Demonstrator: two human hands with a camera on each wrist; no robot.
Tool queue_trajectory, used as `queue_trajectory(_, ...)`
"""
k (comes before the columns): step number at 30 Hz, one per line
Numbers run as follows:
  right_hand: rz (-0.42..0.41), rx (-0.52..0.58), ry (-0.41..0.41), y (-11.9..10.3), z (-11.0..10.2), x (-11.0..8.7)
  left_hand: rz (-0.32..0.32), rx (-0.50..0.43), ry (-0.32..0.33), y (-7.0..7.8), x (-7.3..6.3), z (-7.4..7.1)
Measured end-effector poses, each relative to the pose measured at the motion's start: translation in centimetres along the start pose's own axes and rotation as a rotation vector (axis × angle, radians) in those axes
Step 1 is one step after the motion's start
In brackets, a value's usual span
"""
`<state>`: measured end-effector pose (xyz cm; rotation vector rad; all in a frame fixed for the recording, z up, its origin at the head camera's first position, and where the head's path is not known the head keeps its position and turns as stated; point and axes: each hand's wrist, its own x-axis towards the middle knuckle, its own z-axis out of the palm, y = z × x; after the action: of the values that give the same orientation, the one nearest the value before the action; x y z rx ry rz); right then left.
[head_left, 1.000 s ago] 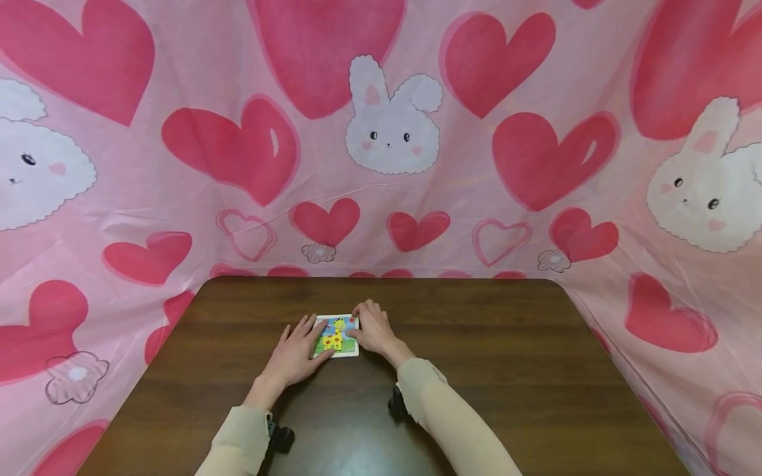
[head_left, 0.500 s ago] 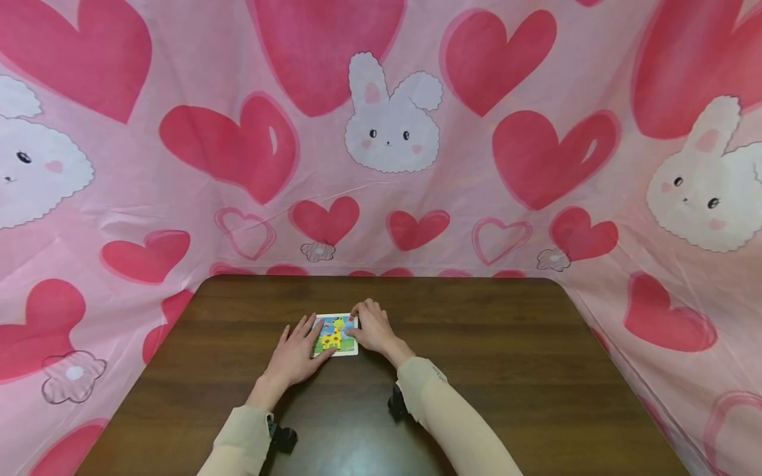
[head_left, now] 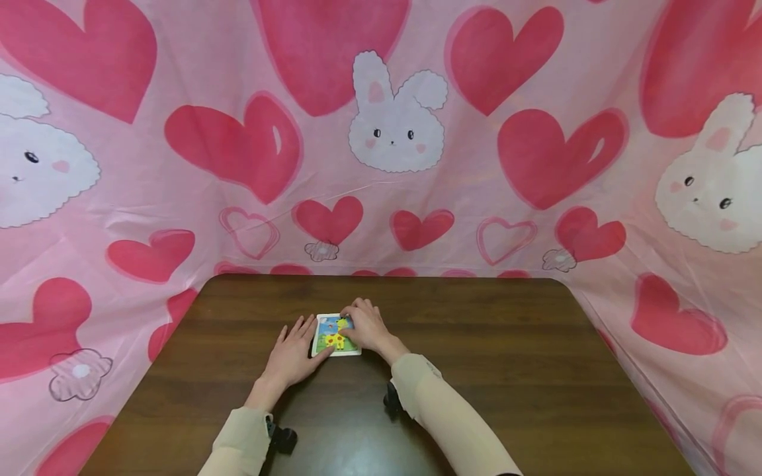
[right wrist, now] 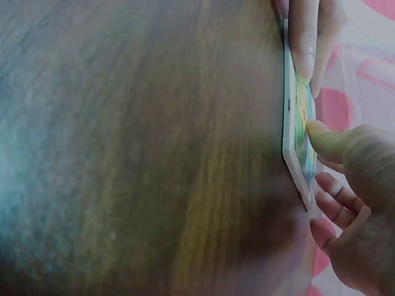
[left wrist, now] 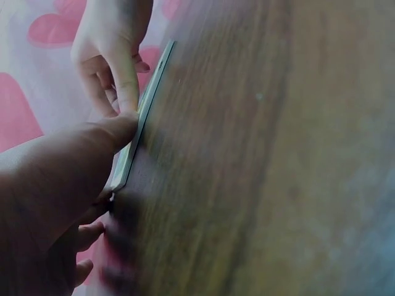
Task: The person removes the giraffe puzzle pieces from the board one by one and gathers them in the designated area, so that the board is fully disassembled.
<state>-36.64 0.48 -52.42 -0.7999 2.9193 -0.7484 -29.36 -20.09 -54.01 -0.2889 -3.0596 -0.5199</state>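
Note:
A small white-framed picture board [head_left: 348, 354] with a yellow giraffe [head_left: 336, 341] on blue and green lies on the dark table. At its left edge is my left hand [head_left: 293, 356], fingers spread and fairly straight, thumb on its lower part. In the left wrist view the left thumb [left wrist: 120, 131] lies over the near edge of the board. My right hand [head_left: 368, 328] reaches over the upper right part, thumb and index finger apart on the picture and covering some of it. The right thumb [right wrist: 327, 140] touches the printed face in the right wrist view; its other fingers bend beyond the board's side.
The brown wooden table [head_left: 506, 370] extends around both arms. A pink cloth [head_left: 417, 185] with hearts and rabbits hangs behind it and along both sides. Black wrist devices sit under the left cuff [head_left: 250, 430] and the right cuff [head_left: 411, 380].
My right hand has moved left from the right edge onto the picture, covering its red dot. My left fingers have drawn back to the left edge. The board stays nearly in place.

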Motion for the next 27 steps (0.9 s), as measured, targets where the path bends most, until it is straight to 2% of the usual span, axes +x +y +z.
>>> queue_trajectory(13,-0.005,0.016,0.009,-0.9,1.0,0.5,0.023,0.014,0.008,-0.2,0.2,0.3)
queue_trajectory(21,0.051,0.038,0.02,-1.3,1.7,0.9,0.014,0.013,0.013,-0.1,0.2,0.2)
queue_trajectory(27,0.056,0.066,0.025,-1.4,2.0,0.8,0.002,0.006,0.001,-0.1,0.1,0.2)
